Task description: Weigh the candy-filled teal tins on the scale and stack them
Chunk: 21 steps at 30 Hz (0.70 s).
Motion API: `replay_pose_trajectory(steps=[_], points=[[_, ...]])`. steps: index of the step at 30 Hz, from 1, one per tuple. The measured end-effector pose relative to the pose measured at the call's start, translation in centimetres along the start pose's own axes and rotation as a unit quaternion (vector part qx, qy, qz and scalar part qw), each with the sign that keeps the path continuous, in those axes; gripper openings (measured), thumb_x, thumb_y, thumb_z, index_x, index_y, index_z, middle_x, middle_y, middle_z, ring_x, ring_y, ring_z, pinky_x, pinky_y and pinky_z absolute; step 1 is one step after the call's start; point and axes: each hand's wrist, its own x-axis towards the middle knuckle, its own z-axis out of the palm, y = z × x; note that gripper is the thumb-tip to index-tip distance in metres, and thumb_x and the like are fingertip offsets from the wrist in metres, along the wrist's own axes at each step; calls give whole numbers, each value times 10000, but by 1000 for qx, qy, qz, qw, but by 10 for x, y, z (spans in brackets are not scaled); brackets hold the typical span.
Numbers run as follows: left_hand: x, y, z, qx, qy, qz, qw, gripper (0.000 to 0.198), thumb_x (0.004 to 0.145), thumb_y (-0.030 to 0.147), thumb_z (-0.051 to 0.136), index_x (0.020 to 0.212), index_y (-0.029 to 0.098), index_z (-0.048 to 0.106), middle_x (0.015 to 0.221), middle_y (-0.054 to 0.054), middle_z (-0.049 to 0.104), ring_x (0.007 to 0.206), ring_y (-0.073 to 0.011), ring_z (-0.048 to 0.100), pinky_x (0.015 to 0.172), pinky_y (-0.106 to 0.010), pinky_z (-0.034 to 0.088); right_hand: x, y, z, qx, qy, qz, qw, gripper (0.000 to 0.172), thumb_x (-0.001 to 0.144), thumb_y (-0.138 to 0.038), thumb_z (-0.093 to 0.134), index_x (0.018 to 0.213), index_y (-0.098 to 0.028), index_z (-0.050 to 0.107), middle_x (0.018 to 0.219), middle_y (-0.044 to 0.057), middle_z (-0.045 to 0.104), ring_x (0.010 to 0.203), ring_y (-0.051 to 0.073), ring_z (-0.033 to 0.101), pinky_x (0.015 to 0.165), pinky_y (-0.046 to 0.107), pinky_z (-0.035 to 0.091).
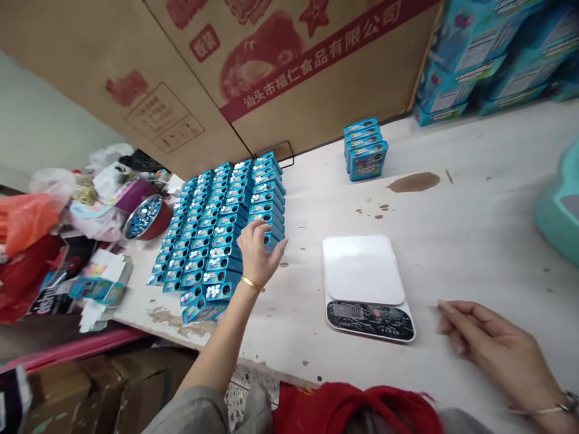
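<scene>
Long rows of small blue boxes (230, 223), their tops printed with white dots and a dark round spot, stand close together on the table. My left hand (260, 250) is over the near end of the rightmost row, fingers bent and thumb spread away; whether it touches a box is hidden. A white digital scale (364, 271) lies flat with a bare plate, its display too small to read surely. To its right my right hand (482, 334) is low over the table, thumb and forefinger pinched together; what they hold, if anything, I cannot make out.
A small group of blue boxes (366, 157) stands behind the scale. Big cardboard cartons (316, 72) wall off the back. Stacked blue packs (470, 66) and a teal container (561, 199) are right. A bowl of shiny blue pieces (145, 218) and plastic bags (31, 217) sit left.
</scene>
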Motion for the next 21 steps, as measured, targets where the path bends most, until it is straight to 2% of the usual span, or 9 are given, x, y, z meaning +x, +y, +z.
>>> replay_pose_trajectory(steps=[2,4,7,10,12,14,18,21], points=[[-20,-26,-4,71,-39,-21,997,331,783,453,599,1010,213,571,1189,-129,522,1092,-295,461,891,-445,336,0,4,0,2,-2,-9,1000,341,614,-583,677,696,-258,615,580,24,573,419,136,432,347,285,375],[-29,-40,-3,124,-84,-4,989,241,798,404,588,966,232,606,1239,-124,506,1122,-321,435,890,-478,324,0,7,0,19,-6,-10,1000,346,619,-567,692,709,-243,610,578,12,567,420,119,432,350,260,360],[-26,-35,-7,152,-106,45,982,115,842,308,532,858,238,621,1256,-88,516,1158,-315,422,916,-497,302,0,10,0,50,-17,-7,999,372,612,-537,720,743,-210,601,577,-9,568,419,87,437,357,214,340],[-13,-4,-24,114,-116,108,981,150,876,301,482,865,220,608,1189,-86,553,1081,-272,491,896,-450,340,1,9,0,67,-24,-15,997,392,614,-522,727,755,-183,589,561,-18,569,400,73,434,353,195,322],[-2,23,-35,76,-132,155,976,191,891,329,458,892,204,602,1148,-96,562,992,-243,529,830,-401,383,2,7,1,79,-27,-18,996,394,621,-516,725,748,-174,576,545,-21,568,379,68,428,337,187,295],[9,53,-37,45,-154,205,966,217,895,349,452,887,192,601,1118,-98,562,940,-230,535,767,-368,402,3,5,1,89,-30,-20,995,396,622,-513,724,738,-171,563,531,-23,568,360,65,422,321,180,265],[24,104,-15,14,-192,282,940,175,891,309,469,893,192,600,1050,-86,566,884,-210,527,709,-339,401,4,2,1,99,-28,-32,994,406,612,-522,725,721,-172,552,520,-19,577,349,71,434,310,185,265],[30,127,7,23,-214,307,927,139,877,277,490,892,191,599,1041,-82,571,861,-206,531,694,-336,397,4,-1,1,106,-23,-41,993,409,610,-530,723,712,-174,551,523,-16,584,348,72,442,309,188,273]])
